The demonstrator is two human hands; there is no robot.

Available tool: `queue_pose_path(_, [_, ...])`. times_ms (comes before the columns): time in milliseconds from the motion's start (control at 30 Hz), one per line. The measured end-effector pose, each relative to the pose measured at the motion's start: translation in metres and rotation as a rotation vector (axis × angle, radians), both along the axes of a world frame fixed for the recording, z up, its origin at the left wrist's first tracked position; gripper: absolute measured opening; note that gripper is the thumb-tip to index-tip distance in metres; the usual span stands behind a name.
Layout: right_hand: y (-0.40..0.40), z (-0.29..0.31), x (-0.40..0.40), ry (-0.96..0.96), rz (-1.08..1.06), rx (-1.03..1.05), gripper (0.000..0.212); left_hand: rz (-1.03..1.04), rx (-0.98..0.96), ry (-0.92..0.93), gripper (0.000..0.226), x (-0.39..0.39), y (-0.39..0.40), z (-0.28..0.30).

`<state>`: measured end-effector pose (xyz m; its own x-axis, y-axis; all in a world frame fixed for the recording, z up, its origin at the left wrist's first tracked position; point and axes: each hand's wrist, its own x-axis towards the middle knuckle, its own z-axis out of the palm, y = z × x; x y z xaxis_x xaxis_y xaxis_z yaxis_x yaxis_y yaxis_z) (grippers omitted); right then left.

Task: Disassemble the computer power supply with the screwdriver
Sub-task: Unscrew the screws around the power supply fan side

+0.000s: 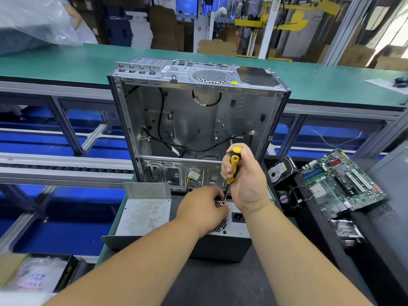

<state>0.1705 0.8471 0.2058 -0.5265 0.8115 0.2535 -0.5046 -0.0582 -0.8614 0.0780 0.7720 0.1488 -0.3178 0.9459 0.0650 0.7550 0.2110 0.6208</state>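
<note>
Below, power supply (229,226) under left hand (202,209) gripping its top, right hand (245,180) clenched around upright screwdriver (233,167).

Left hand (203,208) hides most of the power supply (229,235) top; screwdriver (232,171) tip unclear. Bag (33,18) at ten o'clock blurred, cut off.

Bright, even indoor light; wide-angle bending and blur at edges.
</note>
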Motion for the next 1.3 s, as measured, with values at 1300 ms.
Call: queue_pose_path(1300, [-0.016,0.019,0.003,-0.242,-0.107,0.074,0.025,0.010,0.104,0.043,0.019,0.005,-0.011,-0.004])
